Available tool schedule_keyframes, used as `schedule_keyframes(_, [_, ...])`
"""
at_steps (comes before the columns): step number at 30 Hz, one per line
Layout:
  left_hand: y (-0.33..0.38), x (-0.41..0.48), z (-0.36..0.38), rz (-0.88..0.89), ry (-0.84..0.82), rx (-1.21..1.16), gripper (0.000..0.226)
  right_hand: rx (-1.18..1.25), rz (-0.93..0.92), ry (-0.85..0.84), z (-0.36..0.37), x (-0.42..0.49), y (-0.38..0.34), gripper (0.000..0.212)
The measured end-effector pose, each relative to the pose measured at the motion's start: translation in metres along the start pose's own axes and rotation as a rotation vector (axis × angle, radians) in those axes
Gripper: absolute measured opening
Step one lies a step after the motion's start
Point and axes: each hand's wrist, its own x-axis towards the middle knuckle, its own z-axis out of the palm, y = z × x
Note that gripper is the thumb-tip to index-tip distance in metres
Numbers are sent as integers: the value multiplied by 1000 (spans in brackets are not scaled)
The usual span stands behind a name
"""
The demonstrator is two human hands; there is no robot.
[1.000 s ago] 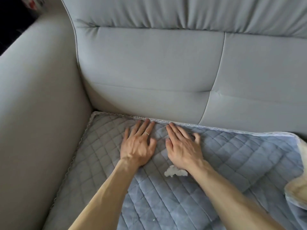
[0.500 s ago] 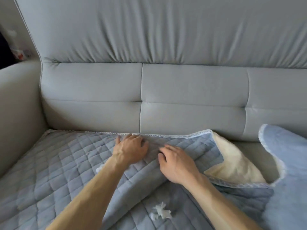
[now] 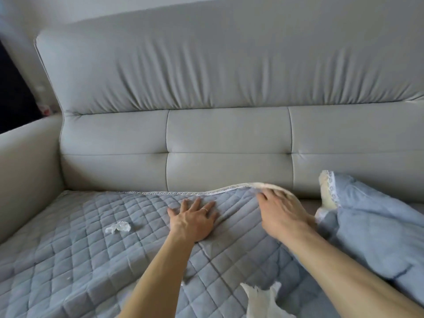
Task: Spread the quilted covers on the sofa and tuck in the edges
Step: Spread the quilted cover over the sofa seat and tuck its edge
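A blue-grey quilted cover (image 3: 75, 244) with a lace edge lies over the seat of a light grey sofa (image 3: 206, 76). My left hand (image 3: 195, 220) presses flat on the cover near its back edge, fingers spread, a ring on one finger. Just to the right, my right hand (image 3: 278, 211) lies with straight fingers on the raised back edge, where the cream underside shows. A second blue cover (image 3: 371, 228) lies bunched at the right, its cream lining turned out.
The sofa's left armrest (image 3: 25, 171) borders the cover. One crumpled white scrap (image 3: 118, 227) sits on the cover left of my hands, and a larger white scrap (image 3: 263, 299) lies near the bottom edge. Bare seat (image 3: 309, 203) shows between the covers.
My view has pulled back and shifted right along the sofa. Both hands have moved right along the back edge and uncurled; the right hand now lies on the lifted, folded-over part.
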Motion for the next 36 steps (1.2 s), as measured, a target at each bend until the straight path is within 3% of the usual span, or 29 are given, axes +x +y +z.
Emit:
schedule_keyframes(2, [18,5,-7,-13,26,75,53,3,52,25,1,12,9,45])
schedule_keyframes(4, [43,10,-10,64,109,75,51,0,102,-55,15,20,5,47])
schedule_keyframes(8, [64,24,14,243,273,-262,59,35,101,-135,39,31,7,50])
schedule_keyframes(13, [62,47,19,235,165,-141,66,202,155,-163,34,23,11,58])
schedule_keyframes(21, [60,54,19,234,120,-115,67,98,167,-249,40,43,9,51])
schedule_keyframes(25, [60,47,20,249,197,-132,62,25,60,-116,35,15,12,59])
schedule_keyframes(29, [57,42,18,247,248,-146,58,-44,-6,163,6,-43,13,30])
schedule_keyframes(32, [62,40,20,228,280,-136,56,-59,-119,85,-17,-79,30,56])
schedule_keyframes(34, [66,42,15,213,311,-86,54,-64,-65,-74,-33,-87,51,83])
schedule_keyframes(36, [69,40,10,195,334,11,49,7,48,-226,-36,-84,73,92])
